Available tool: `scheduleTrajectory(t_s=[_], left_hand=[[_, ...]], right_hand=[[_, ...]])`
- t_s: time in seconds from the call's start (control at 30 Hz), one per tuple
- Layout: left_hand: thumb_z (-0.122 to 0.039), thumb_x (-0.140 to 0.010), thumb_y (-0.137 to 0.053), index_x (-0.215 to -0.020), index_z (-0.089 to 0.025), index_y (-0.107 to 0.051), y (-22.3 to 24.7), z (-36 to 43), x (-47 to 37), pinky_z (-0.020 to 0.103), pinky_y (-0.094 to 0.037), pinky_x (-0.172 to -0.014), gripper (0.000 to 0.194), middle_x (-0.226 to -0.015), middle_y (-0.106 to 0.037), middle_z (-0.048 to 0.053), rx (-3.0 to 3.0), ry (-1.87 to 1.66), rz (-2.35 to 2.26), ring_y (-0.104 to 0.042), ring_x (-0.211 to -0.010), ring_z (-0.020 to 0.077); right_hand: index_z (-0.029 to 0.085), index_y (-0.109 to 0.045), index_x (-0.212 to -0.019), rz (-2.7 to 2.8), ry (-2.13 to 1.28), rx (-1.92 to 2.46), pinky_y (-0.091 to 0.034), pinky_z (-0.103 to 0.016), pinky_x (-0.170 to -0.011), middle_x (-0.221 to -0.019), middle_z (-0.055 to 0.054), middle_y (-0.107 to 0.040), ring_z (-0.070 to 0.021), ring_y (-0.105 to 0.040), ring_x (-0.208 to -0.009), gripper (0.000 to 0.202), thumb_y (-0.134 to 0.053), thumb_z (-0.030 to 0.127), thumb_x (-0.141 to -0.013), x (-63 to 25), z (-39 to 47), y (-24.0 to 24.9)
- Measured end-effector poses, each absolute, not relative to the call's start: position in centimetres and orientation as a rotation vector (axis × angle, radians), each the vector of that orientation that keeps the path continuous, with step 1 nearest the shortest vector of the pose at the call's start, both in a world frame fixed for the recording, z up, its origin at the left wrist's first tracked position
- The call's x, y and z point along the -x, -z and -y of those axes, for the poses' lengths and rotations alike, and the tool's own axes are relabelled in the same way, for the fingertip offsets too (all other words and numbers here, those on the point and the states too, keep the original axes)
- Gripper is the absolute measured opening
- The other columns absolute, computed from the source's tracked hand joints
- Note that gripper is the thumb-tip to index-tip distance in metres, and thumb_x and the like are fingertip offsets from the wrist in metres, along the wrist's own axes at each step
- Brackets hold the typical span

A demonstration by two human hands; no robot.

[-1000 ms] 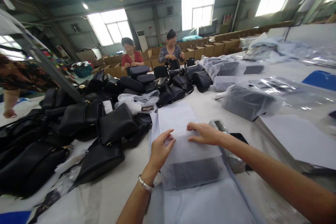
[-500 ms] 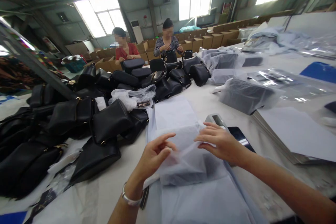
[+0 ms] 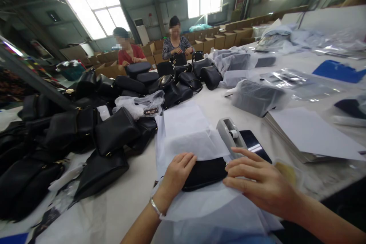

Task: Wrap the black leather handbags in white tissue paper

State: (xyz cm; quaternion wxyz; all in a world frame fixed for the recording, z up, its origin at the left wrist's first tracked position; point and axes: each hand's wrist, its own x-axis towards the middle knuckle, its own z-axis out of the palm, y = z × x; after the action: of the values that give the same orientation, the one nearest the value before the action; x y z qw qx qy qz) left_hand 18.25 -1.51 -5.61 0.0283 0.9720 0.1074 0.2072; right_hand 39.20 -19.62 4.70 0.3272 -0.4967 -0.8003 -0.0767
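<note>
A black bag (image 3: 206, 174) lies in front of me between sheets of white tissue paper (image 3: 191, 145), its dark smooth side uncovered. My left hand (image 3: 177, 177), with a silver bangle on its wrist, closes over the bag's left end with its fingers together. At the right end my right hand (image 3: 259, 179) has its fingers stretched out and apart, the tips touching the bag and the paper's edge. More tissue paper (image 3: 208, 209) spreads below the bag toward me. The undersides of both hands are hidden.
A grey tape dispenser (image 3: 230, 133) and a phone (image 3: 254, 145) lie just beyond my right hand. Several black bags (image 3: 117, 129) are heaped at left. A stack of white sheets (image 3: 314, 133) and a wrapped bag (image 3: 256, 97) lie right. Two people work across the table.
The tissue paper that covered the bag is now folded back, showing its black side. Both hands have come down onto the bag's ends, and the tape dispenser is more visible.
</note>
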Motion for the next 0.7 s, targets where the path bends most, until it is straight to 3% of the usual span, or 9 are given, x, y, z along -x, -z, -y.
scheduleTrajectory(t_s=[0.2,0.43,0.5,0.6,0.7], left_hand=[[-0.013,-0.099,-0.043,-0.12,-0.014,-0.06,4.9,1.5,-18.4,0.038,-0.056,-0.087,0.027,-0.108,-0.068,0.012,-3.074,-0.61,-0.195,-0.064,-0.096,0.0219],[-0.015,-0.098,-0.043,-0.116,-0.016,-0.06,4.1,2.4,-18.5,0.039,-0.056,-0.086,0.025,-0.108,-0.067,0.011,-2.93,-0.463,-0.221,-0.062,-0.094,0.0223],[-0.018,-0.098,-0.045,-0.11,-0.017,-0.065,3.9,2.2,-18.7,0.041,-0.054,-0.087,0.023,-0.104,-0.069,0.01,-2.72,-0.425,-0.315,-0.062,-0.094,0.0237],[-0.027,-0.09,-0.063,-0.098,-0.02,-0.072,3.9,1.1,-18.5,0.042,-0.051,-0.091,0.014,-0.094,-0.071,0.007,-2.201,-0.385,-0.504,-0.063,-0.091,0.0255],[-0.037,-0.087,-0.068,-0.095,-0.017,-0.071,4.3,-0.5,-17.8,0.038,-0.055,-0.085,0.022,-0.097,-0.069,0.003,-1.881,-0.444,-0.675,-0.065,-0.089,0.0238]], right_hand=[[0.027,-0.068,-0.1,2.049,0.236,1.304,-0.042,-0.043,-0.113,-0.08,0.0,-0.071,-0.0149,-0.069,-0.084,0.023,-0.057,0.01,-0.089,-38.9,19.7,-4.6],[0.029,-0.07,-0.101,2.01,0.208,1.383,-0.045,-0.041,-0.109,-0.086,0.001,-0.072,-0.013,-0.068,-0.081,0.022,-0.058,0.013,-0.09,-40.4,17.5,-4.5],[0.029,-0.071,-0.099,1.985,0.182,1.4,-0.046,-0.04,-0.107,-0.086,0.002,-0.072,-0.0125,-0.068,-0.078,0.017,-0.059,0.019,-0.092,-40.9,15.9,-4.2],[0.029,-0.073,-0.095,1.97,0.122,1.425,-0.046,-0.039,-0.106,-0.087,0.001,-0.073,-0.013,-0.067,-0.078,0.013,-0.06,0.025,-0.094,-41.9,13.0,-3.5],[0.027,-0.074,-0.093,1.975,0.033,1.475,-0.049,-0.037,-0.097,-0.088,-0.001,-0.073,-0.0155,-0.067,-0.082,0.016,-0.059,0.031,-0.095,-42.9,10.2,-2.3]])
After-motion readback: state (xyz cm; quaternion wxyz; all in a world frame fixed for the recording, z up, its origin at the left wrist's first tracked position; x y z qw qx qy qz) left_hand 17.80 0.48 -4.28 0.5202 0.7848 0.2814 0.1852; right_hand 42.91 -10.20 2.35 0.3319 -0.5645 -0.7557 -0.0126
